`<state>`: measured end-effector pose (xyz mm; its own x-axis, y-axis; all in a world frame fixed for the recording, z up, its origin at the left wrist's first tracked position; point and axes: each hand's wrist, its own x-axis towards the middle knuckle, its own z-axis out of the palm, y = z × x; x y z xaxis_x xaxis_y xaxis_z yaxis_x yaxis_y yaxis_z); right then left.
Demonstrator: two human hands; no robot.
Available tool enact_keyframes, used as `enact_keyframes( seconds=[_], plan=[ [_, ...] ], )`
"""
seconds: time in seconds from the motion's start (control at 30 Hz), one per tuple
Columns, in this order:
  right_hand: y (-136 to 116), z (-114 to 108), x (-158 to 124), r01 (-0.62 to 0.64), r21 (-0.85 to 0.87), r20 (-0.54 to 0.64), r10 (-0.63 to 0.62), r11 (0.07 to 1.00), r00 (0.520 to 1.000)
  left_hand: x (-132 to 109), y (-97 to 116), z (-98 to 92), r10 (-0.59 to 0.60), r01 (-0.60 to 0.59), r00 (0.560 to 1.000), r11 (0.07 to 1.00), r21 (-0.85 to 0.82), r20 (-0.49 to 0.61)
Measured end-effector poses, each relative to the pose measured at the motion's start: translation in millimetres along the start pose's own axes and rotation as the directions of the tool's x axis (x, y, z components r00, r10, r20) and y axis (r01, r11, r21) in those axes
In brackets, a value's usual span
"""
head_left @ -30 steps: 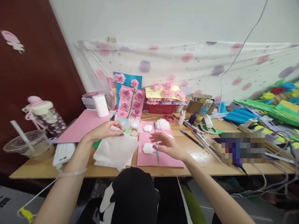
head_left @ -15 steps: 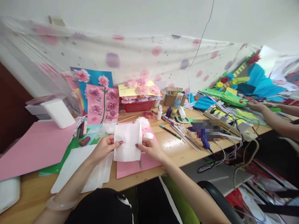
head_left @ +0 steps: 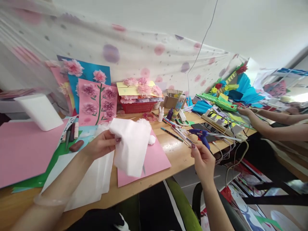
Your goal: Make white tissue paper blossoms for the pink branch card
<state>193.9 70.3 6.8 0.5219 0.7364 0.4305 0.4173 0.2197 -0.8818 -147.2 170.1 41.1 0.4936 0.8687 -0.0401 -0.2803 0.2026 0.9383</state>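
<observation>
My left hand [head_left: 102,146] pinches a sheet of thin white tissue paper [head_left: 131,147] by its upper left side. The sheet hangs at a tilt over a pink sheet of paper [head_left: 157,162]. My right hand [head_left: 204,160] is closed at the near ends of several slim pens and brushes [head_left: 181,134], its thumb and fingers pinched on one slim stick-like brush; its gripped end is hidden. A white paper flower [head_left: 144,123] and a small white piece [head_left: 151,140] rest on the pink sheet. More white sheets [head_left: 79,179] lie below my left forearm.
A blue glue gun [head_left: 202,137] and its cables lie beyond my right hand, beside a power strip [head_left: 216,123]. A red basket [head_left: 137,107] with paper flowers stands at the back. At right, another person's hands [head_left: 245,111] work among green and blue paper.
My right hand has let go of the white paper and moved right to the pens and brushes. The sheet now hangs tilted from my left hand alone. The view has shifted right.
</observation>
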Motion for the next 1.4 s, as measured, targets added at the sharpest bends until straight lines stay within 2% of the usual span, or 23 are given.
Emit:
enact_keyframes(
  seconds=[0.07,0.1,0.17,0.2,0.23,0.3,0.43,0.5,0.73,0.83,0.9,1.0,1.07,1.13,1.3,1.4],
  plan=[
    [-5,22,-1,-0.094,0.184,0.246,0.047,0.978,0.968,12,0,7.1,0.009,-0.008,1.0,0.999,-0.038,0.018],
    [-7,36,-3,-0.199,0.302,0.396,0.067,0.932,0.916,16,-3,11.4,0.014,-0.014,1.0,0.998,-0.056,0.016],
    [-12,66,-11,-0.428,0.437,0.649,0.052,0.791,0.759,21,-11,19.8,0.03,-0.031,0.999,0.997,-0.071,-0.014],
    [-14,78,-14,-0.502,0.441,0.713,0.049,0.743,0.7,22,-16,23.3,0.033,-0.035,0.999,0.998,-0.057,-0.029],
    [-16,89,-17,-0.546,0.431,0.743,0.061,0.718,0.667,22,-21,25.7,0.032,-0.033,0.999,0.999,-0.027,-0.039],
    [-19,101,-20,-0.578,0.39,0.749,0.118,0.717,0.652,20,-29,26.8,0.022,-0.018,0.999,0.997,0.08,-0.045],
    [-16,104,-17,-0.587,0.308,0.718,0.222,0.749,0.66,17,-38,19.1,0.022,0.016,0.994,0.94,0.342,-0.108],
    [-13,101,-17,-0.574,0.286,0.687,0.253,0.768,0.681,17,-40,15.9,0.037,0.026,0.989,0.912,0.409,-0.145],
    [-8,94,-25,-0.457,0.203,0.615,0.25,0.866,0.748,17,-45,18.7,0.021,0.035,0.991,0.917,0.398,-0.136],
    [-4,91,-26,-0.427,0.229,0.608,0.214,0.875,0.764,17,-46,18.0,-0.005,0.042,0.993,0.945,0.324,-0.115],
    [0,89,-27,-0.38,0.223,0.573,0.194,0.898,0.796,17,-46,18.0,-0.026,0.054,0.993,0.969,0.24,-0.117],
    [5,89,-29,-0.313,0.195,0.497,0.181,0.93,0.849,18,-42,21.5,-0.091,0.091,0.985,0.996,-0.011,-0.146],
    [7,90,-31,-0.295,0.175,0.458,0.187,0.939,0.869,19,-40,24.9,-0.176,0.146,0.973,0.97,-0.193,-0.148],
    [6,91,-32,-0.273,0.149,0.448,0.181,0.95,0.875,20,-39,27.3,-0.224,0.173,0.963,0.94,-0.293,-0.148],
    [0,92,-33,-0.244,0.118,0.369,0.185,0.963,0.911,21,-44,27.5,-0.097,0.029,0.985,0.907,-0.421,-0.141],
    [-5,92,-36,-0.223,0.127,0.301,0.177,0.966,0.937,20,-46,28.6,-0.097,0.041,0.988,0.913,-0.407,-0.12]
  ],
)
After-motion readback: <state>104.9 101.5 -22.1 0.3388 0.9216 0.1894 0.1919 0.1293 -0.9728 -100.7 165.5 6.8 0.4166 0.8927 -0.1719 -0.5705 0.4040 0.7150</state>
